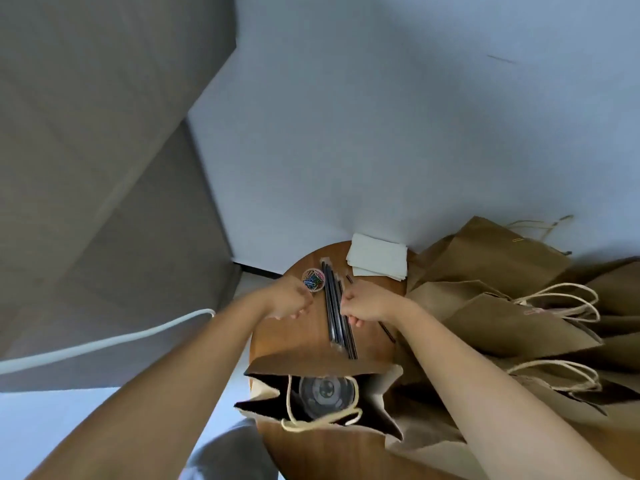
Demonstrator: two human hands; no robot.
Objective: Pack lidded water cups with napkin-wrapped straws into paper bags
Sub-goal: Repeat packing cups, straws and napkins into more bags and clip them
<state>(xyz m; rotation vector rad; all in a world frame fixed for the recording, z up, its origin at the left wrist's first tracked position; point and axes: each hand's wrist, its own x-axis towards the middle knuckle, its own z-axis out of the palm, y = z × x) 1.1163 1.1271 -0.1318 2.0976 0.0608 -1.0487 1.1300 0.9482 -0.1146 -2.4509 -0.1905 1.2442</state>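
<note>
Nearest the camera stands an open paper bag (322, 367) on the near part of the round wooden table (287, 341), with a lidded cup (325, 396) upright inside it and its rope handle (318, 422) hanging over the near rim. Beyond the bag, the left hand (289, 299) is curled into a loose fist; I cannot tell if it holds something. The right hand (367, 303) is also curled, with fingers closed just beside the bundle of black straws (337, 313), maybe touching it. Both forearms reach forward over the bag. A small dish of paper clips (313, 279) lies beyond the left hand, white napkins (377, 261) at the far table edge, and folded bags (502, 306) are piled right of the straws.
</note>
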